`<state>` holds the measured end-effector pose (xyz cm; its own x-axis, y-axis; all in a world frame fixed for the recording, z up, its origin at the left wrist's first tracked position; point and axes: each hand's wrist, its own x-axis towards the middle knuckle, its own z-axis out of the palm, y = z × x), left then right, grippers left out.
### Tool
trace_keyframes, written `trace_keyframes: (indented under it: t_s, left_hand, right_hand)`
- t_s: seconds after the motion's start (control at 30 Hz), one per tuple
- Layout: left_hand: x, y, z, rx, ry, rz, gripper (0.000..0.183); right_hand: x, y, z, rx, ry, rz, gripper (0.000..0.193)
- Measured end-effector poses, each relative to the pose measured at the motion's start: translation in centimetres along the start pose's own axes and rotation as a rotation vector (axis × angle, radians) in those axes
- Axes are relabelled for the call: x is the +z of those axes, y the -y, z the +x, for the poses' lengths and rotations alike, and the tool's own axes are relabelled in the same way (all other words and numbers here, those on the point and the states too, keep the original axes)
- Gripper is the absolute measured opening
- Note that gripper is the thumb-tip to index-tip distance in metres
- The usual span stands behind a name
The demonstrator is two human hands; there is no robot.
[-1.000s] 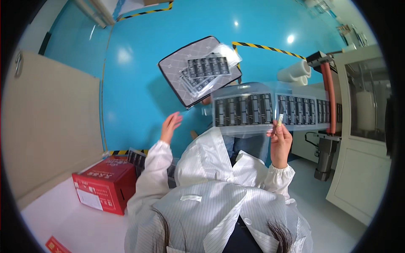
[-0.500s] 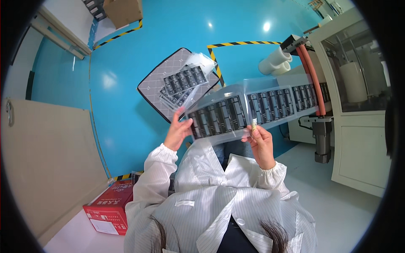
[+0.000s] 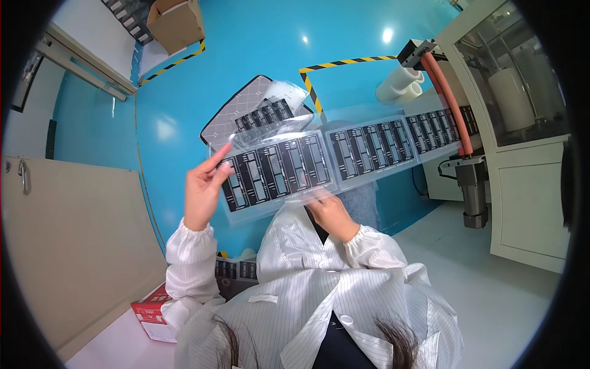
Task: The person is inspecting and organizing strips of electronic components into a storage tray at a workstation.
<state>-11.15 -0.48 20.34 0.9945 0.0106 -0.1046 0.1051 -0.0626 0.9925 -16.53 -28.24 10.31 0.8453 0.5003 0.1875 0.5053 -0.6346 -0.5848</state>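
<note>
A long strip of clear plastic film with black printed panels (image 3: pixel 281 175) stretches leftward from the machine, tilted across my front. My left hand (image 3: pixel 203 194) pinches its left end between thumb and fingers. Under the near edge, about the middle of the strip, my right hand (image 3: pixel 335 216) is curled. Its fingertips are partly behind the film, and whatever they hold is hidden. Beyond the strip, several similar printed sheets (image 3: pixel 267 115) lie piled with clear film on a grey patterned cushion (image 3: pixel 230 117).
On the right stands a machine cabinet (image 3: pixel 525 209) with an orange roller (image 3: pixel 444 92) and a grey motor (image 3: pixel 473 190). White film rolls (image 3: pixel 396 85) stand beside it. A red carton (image 3: pixel 150 313) is at lower left, a cardboard box (image 3: pixel 176 26) at far left.
My left hand has drawn the strip's end leftward and toward me. My right hand, earlier above the film with a small whitish piece in its fingers, has moved left and under the strip's near edge.
</note>
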Motion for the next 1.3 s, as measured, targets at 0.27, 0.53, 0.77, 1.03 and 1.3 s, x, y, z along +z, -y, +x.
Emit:
trace_keyframes:
  t_s: [0.27,0.53,0.77,1.03,1.3]
  left_hand:
    - [-0.3,-10.2,-0.9,0.193,-0.121,0.048,0.035]
    - [-2.2,-5.5,-0.9,0.093,-0.087,-0.037,0.057]
    - [-1.8,3.7,-3.2,-0.014,-0.262,-0.145,0.068]
    - [-4.7,3.7,-4.9,0.168,-0.229,-0.097,0.068]
    - [-5.7,4.0,-6.4,0.160,-0.242,-0.155,0.075]
  right_hand:
    - [-10.2,-9.0,-7.7,0.234,-0.524,-0.287,0.019]
    - [-13.0,-18.4,-28.6,1.509,-0.347,0.185,0.023]
    - [-21.5,-1.7,-9.9,0.811,0.042,0.532,0.016]
    - [-9.4,7.2,11.8,-0.184,0.014,0.200,0.031]
    - [-1.6,10.9,17.3,-0.592,-0.016,0.171,0.038]
